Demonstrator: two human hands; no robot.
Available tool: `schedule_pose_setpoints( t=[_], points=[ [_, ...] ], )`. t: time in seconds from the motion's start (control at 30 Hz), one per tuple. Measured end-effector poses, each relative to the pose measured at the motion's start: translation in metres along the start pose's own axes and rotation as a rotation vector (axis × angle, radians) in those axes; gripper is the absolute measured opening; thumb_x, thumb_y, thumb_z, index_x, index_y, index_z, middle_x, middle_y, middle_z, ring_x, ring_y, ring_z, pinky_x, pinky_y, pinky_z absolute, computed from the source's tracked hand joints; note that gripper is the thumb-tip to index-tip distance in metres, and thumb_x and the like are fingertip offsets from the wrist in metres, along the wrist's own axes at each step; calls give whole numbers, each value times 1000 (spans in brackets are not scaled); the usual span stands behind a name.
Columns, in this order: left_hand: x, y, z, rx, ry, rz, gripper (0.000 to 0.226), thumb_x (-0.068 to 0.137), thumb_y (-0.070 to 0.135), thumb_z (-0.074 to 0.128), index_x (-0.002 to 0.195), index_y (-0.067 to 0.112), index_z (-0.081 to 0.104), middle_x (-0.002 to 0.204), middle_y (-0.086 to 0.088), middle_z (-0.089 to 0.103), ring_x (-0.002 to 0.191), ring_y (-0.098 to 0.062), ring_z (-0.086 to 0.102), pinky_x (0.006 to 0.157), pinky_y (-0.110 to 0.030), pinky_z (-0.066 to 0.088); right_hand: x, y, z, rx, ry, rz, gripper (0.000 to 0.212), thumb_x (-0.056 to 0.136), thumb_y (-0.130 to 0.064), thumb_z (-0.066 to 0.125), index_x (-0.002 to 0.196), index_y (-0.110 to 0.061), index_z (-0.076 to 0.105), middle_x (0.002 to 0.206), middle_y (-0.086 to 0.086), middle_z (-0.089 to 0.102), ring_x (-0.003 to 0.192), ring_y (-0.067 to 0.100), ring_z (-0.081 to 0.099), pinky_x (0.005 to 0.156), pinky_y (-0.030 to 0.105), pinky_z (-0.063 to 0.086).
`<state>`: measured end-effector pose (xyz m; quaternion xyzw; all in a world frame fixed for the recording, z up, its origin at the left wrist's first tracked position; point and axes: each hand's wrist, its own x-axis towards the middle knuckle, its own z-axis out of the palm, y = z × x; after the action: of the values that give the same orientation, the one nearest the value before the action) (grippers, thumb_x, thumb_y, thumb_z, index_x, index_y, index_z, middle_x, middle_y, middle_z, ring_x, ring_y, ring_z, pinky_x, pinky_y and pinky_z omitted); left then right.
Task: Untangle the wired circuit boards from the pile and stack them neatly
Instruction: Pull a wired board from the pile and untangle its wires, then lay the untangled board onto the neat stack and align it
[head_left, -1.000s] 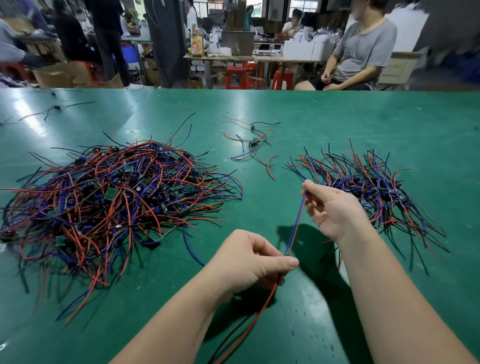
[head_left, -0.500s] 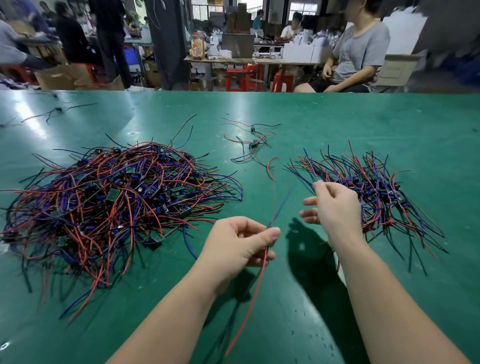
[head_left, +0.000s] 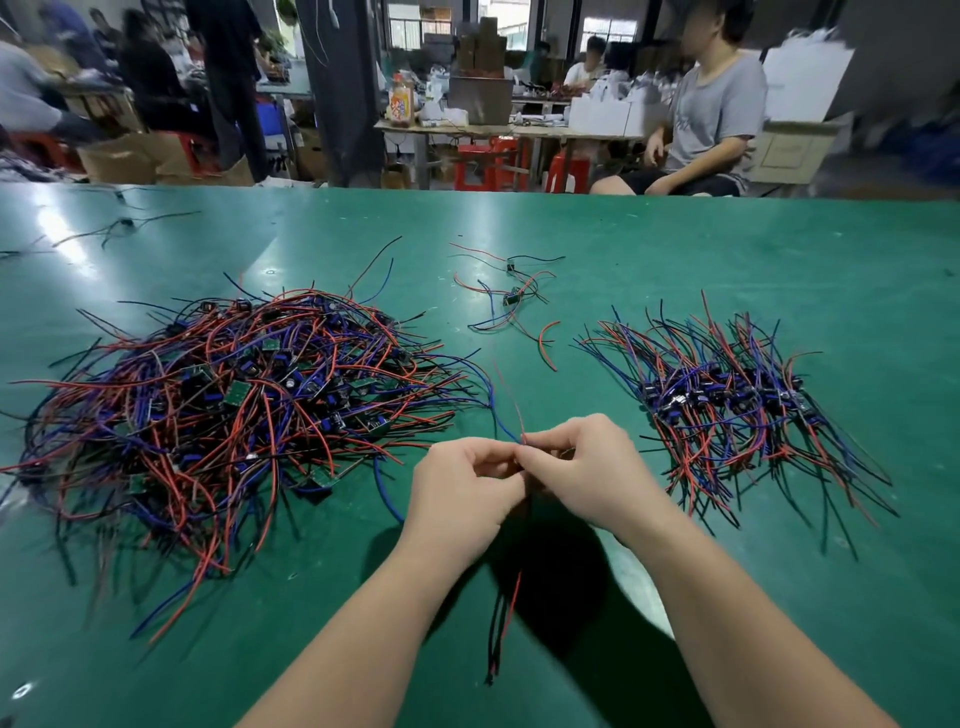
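A big tangled pile of small green circuit boards with red, blue and black wires lies at the left of the green table. At the right, a tidier stack of boards has its wires fanned out. My left hand and my right hand meet in front of me, between the two heaps. Both pinch one wired board; its red and black wires hang down below my hands, blue and red ones stick up. The board itself is hidden by my fingers.
Two loose wired boards lie in the middle further back, with a stray red wire beside them. A black wire lies far left. Beyond the table's far edge a person sits on the right, among stools, boxes and benches.
My right hand has come back from the right stack to meet my left hand. The wires, earlier stretched between the hands, now hang down from the joined hands.
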<state>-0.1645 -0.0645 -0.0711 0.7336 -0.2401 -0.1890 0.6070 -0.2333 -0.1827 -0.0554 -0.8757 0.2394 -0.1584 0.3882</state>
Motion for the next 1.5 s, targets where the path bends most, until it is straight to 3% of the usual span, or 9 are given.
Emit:
schedule_pose_setpoints(
  t=[0.17,0.27,0.37,0.5,0.63,1.03,1.23,1.37,1.5],
  points=[
    [-3,1,3,-29,29,54,20,64,30,68,83,25,72,76,4,75,70,-10,71,75,-33,58,12,-13,-24,268,32,58,17,78,-5,65,67,-15,74,66,11,70,61,19,63,73,48,57],
    [-5,1,1,98,76,159,20,75,27,68,93,21,73,77,9,74,70,-11,72,73,-38,59,23,-12,-70,373,355,-36,21,78,-2,65,72,-21,74,59,1,69,54,13,64,58,31,57],
    [-5,2,-2,199,121,264,16,83,15,66,96,18,74,78,10,73,68,-5,69,71,-26,56,32,12,-113,55,552,24,17,76,-16,68,87,-29,67,60,-1,69,58,13,67,62,28,53],
    [-2,3,-11,529,180,412,26,84,11,61,109,10,69,100,-2,71,88,-14,65,85,-23,48,43,56,-122,-375,330,285,18,77,-18,73,90,-18,61,77,7,68,75,24,65,75,33,51],
    [8,-2,-28,831,229,282,40,87,19,55,127,14,56,131,-3,53,122,-21,44,104,-30,31,46,81,-109,-465,271,271,16,78,-16,76,69,-15,62,73,5,66,69,22,59,67,26,40],
    [14,-14,-44,1179,227,-72,45,88,15,45,133,22,44,153,-7,26,134,-27,28,108,-41,24,44,43,-98,-718,146,197,18,85,-19,59,84,-12,75,84,13,69,76,29,61,73,34,53],
    [22,-15,-52,957,271,18,33,97,29,46,121,11,60,133,-7,50,120,-27,45,100,-39,39,25,-23,-25,-413,163,-97,21,85,-26,59,98,-19,74,105,3,69,101,23,62,91,35,48],
    [26,-15,-64,882,363,26,39,90,1,49,125,16,59,124,-6,58,114,-26,50,93,-39,44,11,-23,16,-302,87,-125,16,86,-20,57,90,-18,73,96,1,69,91,20,62,84,34,50],
    [24,-14,-63,1041,515,125,44,86,1,51,124,22,60,137,-3,51,127,-25,39,102,-39,31,5,-6,24,-234,57,-106,14,84,-19,59,87,-21,73,86,-8,70,69,5,57,73,23,47]
  ],
)
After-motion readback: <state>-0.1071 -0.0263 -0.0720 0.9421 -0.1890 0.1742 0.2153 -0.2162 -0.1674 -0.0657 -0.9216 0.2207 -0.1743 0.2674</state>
